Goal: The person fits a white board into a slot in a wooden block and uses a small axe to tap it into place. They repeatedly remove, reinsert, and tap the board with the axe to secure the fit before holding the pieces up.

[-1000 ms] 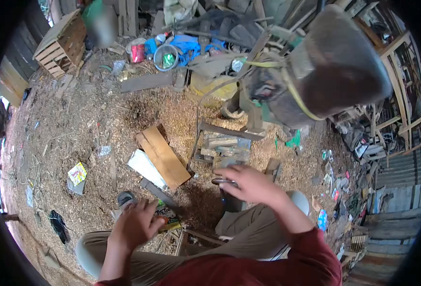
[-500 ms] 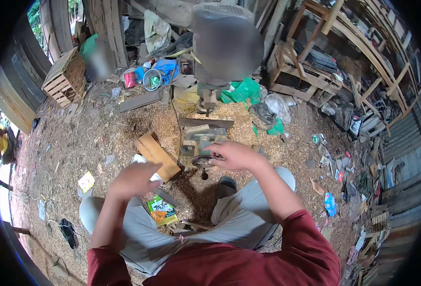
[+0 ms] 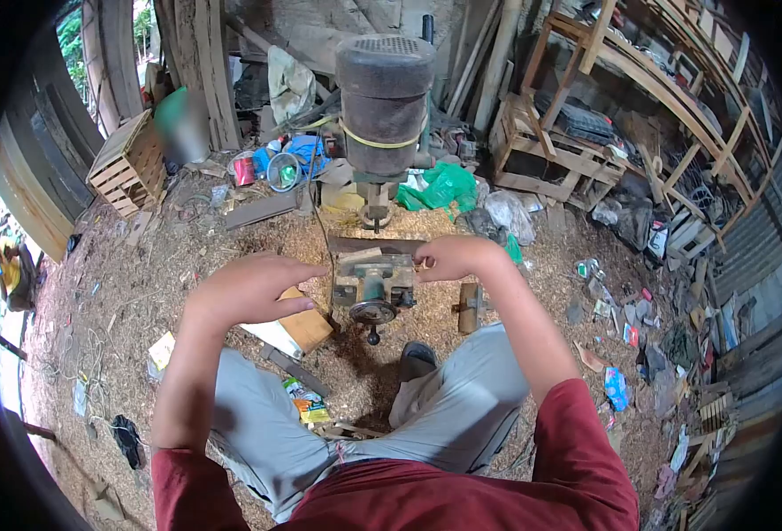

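Left hand point(image 3: 248, 288) is hovering, thumb spread from fingers; right hand point(image 3: 453, 258) is hanging curled, pinch unclear, by the likely heavy vise point(image 3: 373, 285), whose wheel point(image 3: 373, 311) is offering grip

You wear a dark red shirt point(image 3: 426, 500) across the bottom of the frame, its short left sleeve point(image 3: 192, 487) at the lower left and short right sleeve point(image 3: 577, 442) at the lower right. Below the shirt's hem come your loose, creased grey trousers point(image 3: 263, 425), with a thin pinkish cord point(image 3: 340, 451) at the waist. A dark, round-toed shoe point(image 3: 418, 353) shows near the lower middle. Your left hand point(image 3: 249, 288) and right hand point(image 3: 456, 257) are bare.
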The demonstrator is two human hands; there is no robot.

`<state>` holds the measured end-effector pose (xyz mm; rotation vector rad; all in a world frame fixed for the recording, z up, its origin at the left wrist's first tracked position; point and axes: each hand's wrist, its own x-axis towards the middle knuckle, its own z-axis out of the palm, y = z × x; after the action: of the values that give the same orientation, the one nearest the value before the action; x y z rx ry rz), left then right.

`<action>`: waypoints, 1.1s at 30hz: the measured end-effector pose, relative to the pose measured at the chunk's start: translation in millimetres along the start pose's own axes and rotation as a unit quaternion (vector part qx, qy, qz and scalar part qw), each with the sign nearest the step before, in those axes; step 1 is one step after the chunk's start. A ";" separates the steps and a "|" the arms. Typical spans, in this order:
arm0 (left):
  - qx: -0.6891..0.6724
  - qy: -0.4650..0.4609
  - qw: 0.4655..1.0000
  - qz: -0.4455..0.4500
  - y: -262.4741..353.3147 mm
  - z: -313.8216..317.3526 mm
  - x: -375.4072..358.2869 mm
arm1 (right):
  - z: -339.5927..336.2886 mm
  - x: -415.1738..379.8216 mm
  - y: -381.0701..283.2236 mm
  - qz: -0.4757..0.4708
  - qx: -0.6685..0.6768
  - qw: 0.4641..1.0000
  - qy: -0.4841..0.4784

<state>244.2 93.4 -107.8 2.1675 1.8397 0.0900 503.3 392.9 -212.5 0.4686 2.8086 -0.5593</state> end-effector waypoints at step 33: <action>-0.074 -0.130 0.987 -0.060 -170.4 145.5 49.8 | 128.3 176.4 100.9 0.193 -0.079 0.965 0.163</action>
<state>124.9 138.7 -298.6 1.8664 1.7500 -0.0768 398.3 475.5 -412.3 1.1293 2.9074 -0.1874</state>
